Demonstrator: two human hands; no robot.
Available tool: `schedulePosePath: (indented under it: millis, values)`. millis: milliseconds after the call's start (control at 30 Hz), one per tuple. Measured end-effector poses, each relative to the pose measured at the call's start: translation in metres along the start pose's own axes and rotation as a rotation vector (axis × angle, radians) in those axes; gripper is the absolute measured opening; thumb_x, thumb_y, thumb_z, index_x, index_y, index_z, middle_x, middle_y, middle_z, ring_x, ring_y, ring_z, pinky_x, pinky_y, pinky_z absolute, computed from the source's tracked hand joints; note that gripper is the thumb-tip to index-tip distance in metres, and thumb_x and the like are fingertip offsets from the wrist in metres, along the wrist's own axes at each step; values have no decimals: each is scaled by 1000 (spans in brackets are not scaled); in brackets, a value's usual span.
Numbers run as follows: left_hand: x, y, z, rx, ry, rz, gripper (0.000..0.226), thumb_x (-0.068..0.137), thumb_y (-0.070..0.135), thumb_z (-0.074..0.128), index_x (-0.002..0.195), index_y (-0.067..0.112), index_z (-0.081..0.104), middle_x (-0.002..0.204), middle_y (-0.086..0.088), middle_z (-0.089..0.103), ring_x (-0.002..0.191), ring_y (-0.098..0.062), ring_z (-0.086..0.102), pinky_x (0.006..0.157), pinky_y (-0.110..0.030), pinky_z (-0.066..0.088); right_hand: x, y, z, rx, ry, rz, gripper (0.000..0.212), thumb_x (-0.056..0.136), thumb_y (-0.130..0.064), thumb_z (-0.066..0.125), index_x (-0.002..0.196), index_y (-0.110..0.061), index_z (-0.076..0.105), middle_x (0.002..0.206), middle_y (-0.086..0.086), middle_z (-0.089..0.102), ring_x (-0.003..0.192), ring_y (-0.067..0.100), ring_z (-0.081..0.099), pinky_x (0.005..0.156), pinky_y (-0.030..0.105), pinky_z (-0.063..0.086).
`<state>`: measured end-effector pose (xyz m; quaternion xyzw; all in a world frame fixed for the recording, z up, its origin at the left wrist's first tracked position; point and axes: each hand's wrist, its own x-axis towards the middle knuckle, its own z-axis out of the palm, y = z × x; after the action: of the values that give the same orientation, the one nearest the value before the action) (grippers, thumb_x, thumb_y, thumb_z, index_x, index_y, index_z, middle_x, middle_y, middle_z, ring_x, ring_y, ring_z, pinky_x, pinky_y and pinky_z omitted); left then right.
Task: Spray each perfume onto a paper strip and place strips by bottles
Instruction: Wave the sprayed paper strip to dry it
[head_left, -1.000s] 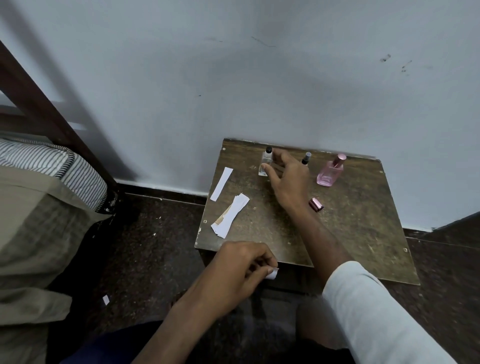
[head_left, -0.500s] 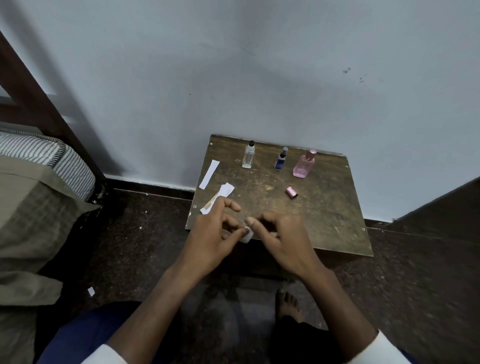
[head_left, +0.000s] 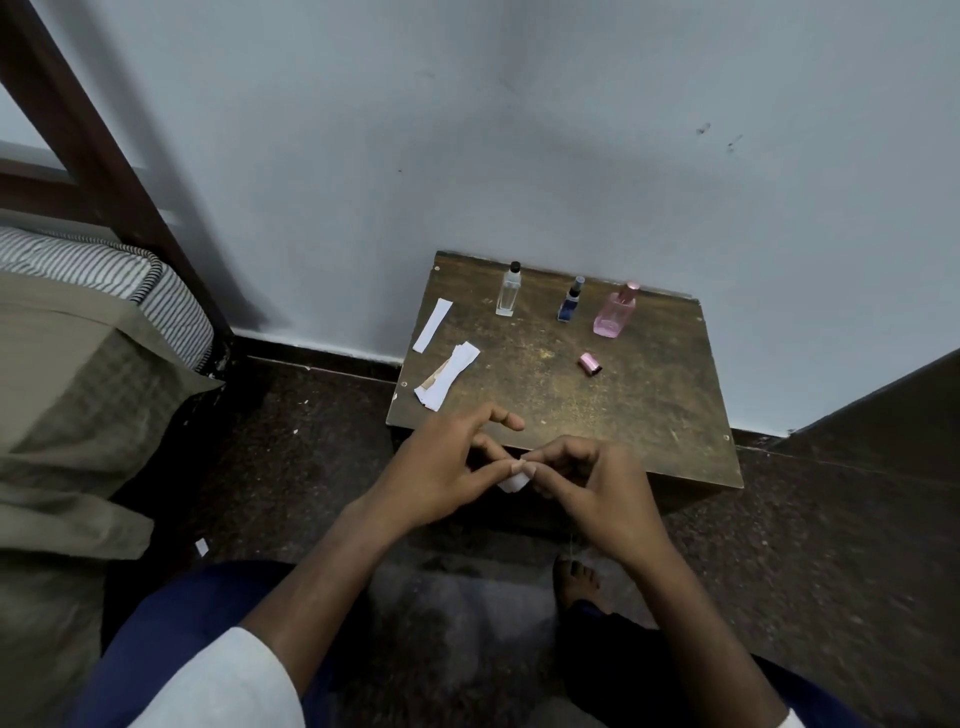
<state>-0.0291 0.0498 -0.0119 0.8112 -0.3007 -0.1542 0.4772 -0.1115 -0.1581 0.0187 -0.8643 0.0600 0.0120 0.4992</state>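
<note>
The small wooden table (head_left: 649, 395) stands against the wall, and everything I need is on it. Along its back edge my three bottles stand upright in a row: the pink bottle (head_left: 614, 313) nearest the right, the blue bottle (head_left: 570, 301) in the middle, the clear bottle (head_left: 508, 292) to the left. None has a strip beside it, so by my reckoning no placing is done yet. The stack of paper strips (head_left: 448, 382) lies near the left edge, with a single strip (head_left: 432, 326) just behind it toward the back left corner. The pink cap (head_left: 590, 363) lies on its side, apart from its bottle, so that one is ready to spray.

At the front edge my left hand (head_left: 441, 470) and right hand (head_left: 597, 488) meet, fingertips of both pinching a small white paper piece (head_left: 514, 480). Whether it has been sprayed I cannot tell. All three placements remain.
</note>
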Motion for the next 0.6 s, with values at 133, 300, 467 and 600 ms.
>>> schedulePosePath:
  millis: [133, 300, 467, 600]
  values:
    - [6, -1, 8, 37, 14, -7, 37, 94, 46, 79, 128, 36, 66, 88, 30, 79, 78, 14, 68, 65, -15, 46, 9, 10, -7, 74, -16, 27, 3, 95, -23, 81, 94, -26, 82, 90, -8, 82, 83, 12, 78, 81, 47, 65]
    - [12, -3, 15, 60, 37, -42, 35, 95, 35, 82, 128, 30, 71, 88, 29, 79, 69, 19, 63, 64, -9, 41, 18, 18, -17, 103, -11, 46, 7, 95, -19, 81, 92, -25, 82, 89, -5, 81, 81, 16, 77, 80, 48, 65]
    - [14, 0, 17, 43, -1, -22, 34, 93, 25, 86, 126, 22, 75, 88, 23, 81, 82, 15, 71, 67, -6, 45, 20, 21, -20, 74, -14, 6, 5, 94, -21, 81, 90, -25, 81, 86, -11, 80, 75, 6, 75, 73, 30, 59]
    - [11, -1, 17, 18, -33, -39, 33, 92, 20, 87, 123, 23, 77, 89, 20, 82, 88, 1, 78, 74, -13, 53, 23, 22, -27, 98, 28, 21, 5, 94, -21, 81, 90, -25, 81, 87, -8, 81, 74, 9, 75, 73, 31, 60]
